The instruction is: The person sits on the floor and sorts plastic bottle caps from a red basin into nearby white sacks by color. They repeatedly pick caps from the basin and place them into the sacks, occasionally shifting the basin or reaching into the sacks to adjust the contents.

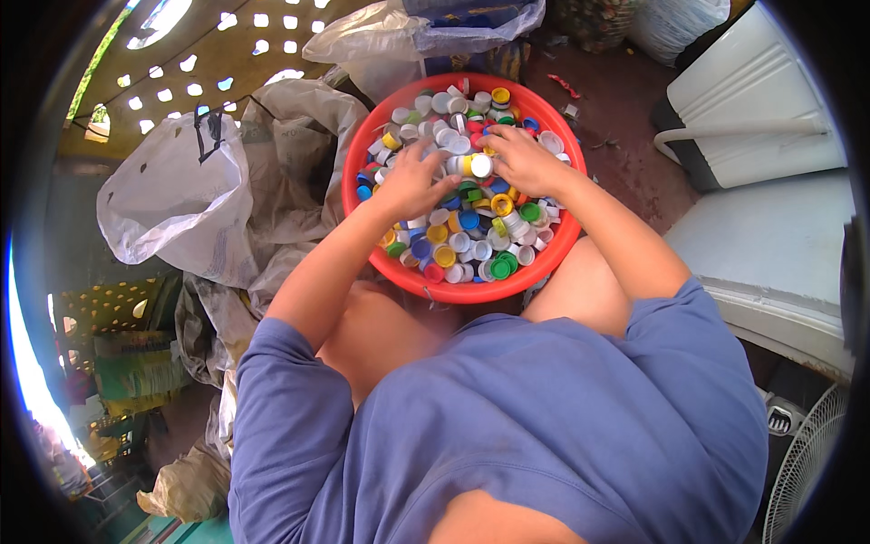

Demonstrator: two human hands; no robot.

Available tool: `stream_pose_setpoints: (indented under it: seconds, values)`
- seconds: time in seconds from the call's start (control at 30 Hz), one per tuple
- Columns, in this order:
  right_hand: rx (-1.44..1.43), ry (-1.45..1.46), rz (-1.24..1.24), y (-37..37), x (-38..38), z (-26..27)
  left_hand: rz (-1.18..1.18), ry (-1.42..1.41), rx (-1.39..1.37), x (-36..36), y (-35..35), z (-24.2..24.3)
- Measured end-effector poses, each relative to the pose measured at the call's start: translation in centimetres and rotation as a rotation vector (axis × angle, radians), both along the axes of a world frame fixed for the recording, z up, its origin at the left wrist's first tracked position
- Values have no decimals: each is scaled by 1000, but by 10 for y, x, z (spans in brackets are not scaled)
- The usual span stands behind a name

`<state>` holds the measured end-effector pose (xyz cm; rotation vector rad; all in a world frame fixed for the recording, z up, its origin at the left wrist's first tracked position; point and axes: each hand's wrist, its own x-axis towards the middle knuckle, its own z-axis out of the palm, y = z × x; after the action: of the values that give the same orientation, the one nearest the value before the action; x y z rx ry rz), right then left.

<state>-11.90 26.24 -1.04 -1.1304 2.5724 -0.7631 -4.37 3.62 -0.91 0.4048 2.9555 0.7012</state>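
A red plastic basin (469,294) full of loose plastic bottle caps stands before me, between my knees. The caps are white, yellow, blue, green and red, lying at all angles. My left hand (416,178) rests palm down over the left part of the heap, with its fingers apart. On the right, my right hand (529,162) reaches in, fingers spread among the caps. A white cap (482,165) and a yellow one beside it lie between my hands, near the right thumb. Some of my fingertips are hidden among the caps.
Open woven plastic sacks (180,197) stand at the left, and another sack (380,41) lies behind the basin. A white cooler-like container (747,102) with a handle is at the right. A fan (809,469) stands at lower right. Red scraps lie on the floor (622,177).
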Motion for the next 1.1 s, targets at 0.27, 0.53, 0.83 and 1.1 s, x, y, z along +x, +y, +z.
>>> stream_pose_setpoints:
  seconds: [0.27, 0.53, 0.83, 1.1]
  values:
    - [-192, -7, -43, 41, 13, 44, 247, -8, 412, 11, -16, 44]
    - [-178, 75, -8, -28, -58, 30, 202, 92, 38, -99, -28, 4]
    - [15, 154, -58, -58, -76, -13, 41, 165, -258, -103, -10, -20]
    - [-319, -628, -316, 5, -60, 19, 368, -709, 1267, -51, -34, 12]
